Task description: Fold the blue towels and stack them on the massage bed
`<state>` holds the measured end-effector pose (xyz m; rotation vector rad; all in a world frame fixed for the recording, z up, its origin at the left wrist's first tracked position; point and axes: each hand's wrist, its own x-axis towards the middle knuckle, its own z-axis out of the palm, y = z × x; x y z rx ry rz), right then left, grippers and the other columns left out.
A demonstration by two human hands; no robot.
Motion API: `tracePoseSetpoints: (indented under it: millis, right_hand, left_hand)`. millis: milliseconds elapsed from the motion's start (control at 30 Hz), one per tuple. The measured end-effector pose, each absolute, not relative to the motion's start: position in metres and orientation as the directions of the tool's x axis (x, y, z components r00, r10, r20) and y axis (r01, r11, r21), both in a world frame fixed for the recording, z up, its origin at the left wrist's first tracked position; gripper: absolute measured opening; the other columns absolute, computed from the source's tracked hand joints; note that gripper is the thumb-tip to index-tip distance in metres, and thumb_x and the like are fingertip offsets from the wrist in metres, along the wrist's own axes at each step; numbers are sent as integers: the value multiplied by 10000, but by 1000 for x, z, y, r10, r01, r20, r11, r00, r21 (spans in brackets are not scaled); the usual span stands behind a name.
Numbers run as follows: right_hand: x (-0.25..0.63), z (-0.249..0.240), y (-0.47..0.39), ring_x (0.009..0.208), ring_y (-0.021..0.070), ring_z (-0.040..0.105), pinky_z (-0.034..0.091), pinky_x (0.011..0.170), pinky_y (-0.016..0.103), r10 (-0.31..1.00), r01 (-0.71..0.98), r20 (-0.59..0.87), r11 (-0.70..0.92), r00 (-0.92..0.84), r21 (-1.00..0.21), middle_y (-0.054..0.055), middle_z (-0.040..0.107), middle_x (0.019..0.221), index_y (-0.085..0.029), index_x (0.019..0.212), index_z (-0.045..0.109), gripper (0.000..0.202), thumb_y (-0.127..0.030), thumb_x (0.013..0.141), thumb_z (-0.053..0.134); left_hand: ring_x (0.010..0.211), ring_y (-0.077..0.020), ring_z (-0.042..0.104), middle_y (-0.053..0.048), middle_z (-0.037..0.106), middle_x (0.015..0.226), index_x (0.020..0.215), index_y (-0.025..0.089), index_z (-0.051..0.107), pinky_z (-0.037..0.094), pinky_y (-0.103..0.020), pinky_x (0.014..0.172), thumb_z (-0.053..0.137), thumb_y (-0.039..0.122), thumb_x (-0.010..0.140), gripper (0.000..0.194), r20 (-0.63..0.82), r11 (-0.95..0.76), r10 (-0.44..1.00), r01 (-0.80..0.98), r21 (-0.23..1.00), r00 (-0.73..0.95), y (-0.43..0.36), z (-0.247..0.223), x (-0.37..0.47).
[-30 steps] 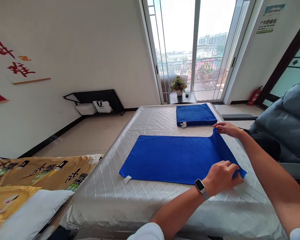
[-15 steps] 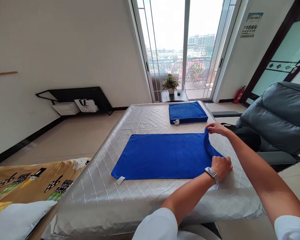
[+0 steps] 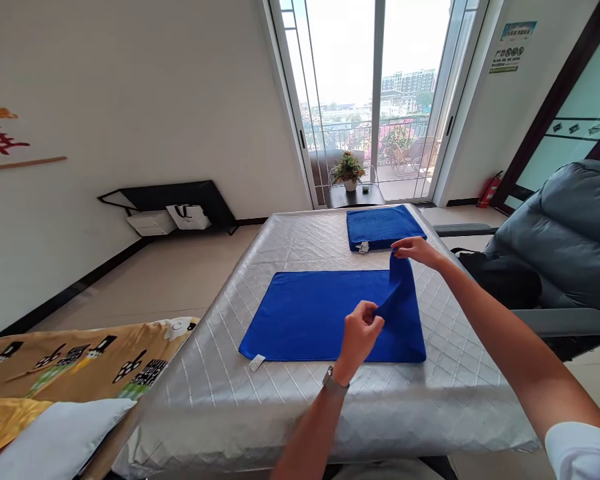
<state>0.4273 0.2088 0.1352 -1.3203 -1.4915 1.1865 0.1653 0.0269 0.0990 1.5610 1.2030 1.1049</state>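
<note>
A blue towel (image 3: 310, 317) lies spread on the silver quilted mattress (image 3: 220, 307), a white tag at its near left corner. Its right end is lifted and folded back toward the left. With fingers pinched, my left hand (image 3: 361, 330) grips the near corner of that end above the towel's middle. My right hand (image 3: 414, 251) is closed on the far corner, held up just in front of a stack of folded blue towels (image 3: 385, 227). Between my hands the raised edge slants down toward the left hand.
Right of the mattress stands a dark grey armchair (image 3: 575, 247) with a black bag (image 3: 500, 280) by it. A small table with a potted plant (image 3: 349, 168) is beyond the far edge. At lower left are a patterned blanket (image 3: 90, 360) and a white pillow (image 3: 65, 437).
Both hands have moved left with the towel's right end, the left hand farther. The end is now raised and turned over the towel. The view has shifted slightly.
</note>
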Motion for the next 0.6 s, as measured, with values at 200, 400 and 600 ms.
tracePoseSetpoints:
  millis: [200,400,600]
  right_hand:
    - [260,138,245,753,161,712,589,783,281,929,418,253,350,-271,-838,34,758,831,-158,1025,770,194,-208,890,639]
    - [89,126,265,1040,167,647,470,1005,282,842,585,303,531,-447,-612,83,679,1204,-194,1150,754,253,-240,969,583]
    - [9,83,277,1207,242,585,439,1064,345,834,683,136,522,-535,-512,94,649,1294,-207,1142,748,261,-178,949,574]
  left_hand:
    - [555,-164,656,36,645,723,920,202,616,549,-287,566,644,429,765,276,89,-61,960,113,992,-266,7,102,29]
    - [594,-211,674,-5,675,699,890,203,624,539,-330,609,592,494,775,314,100,100,785,284,953,-611,-7,79,-80]
    - [839,-274,700,-87,724,854,833,222,650,536,-392,799,498,425,843,254,260,320,724,644,695,-639,-9,48,-125]
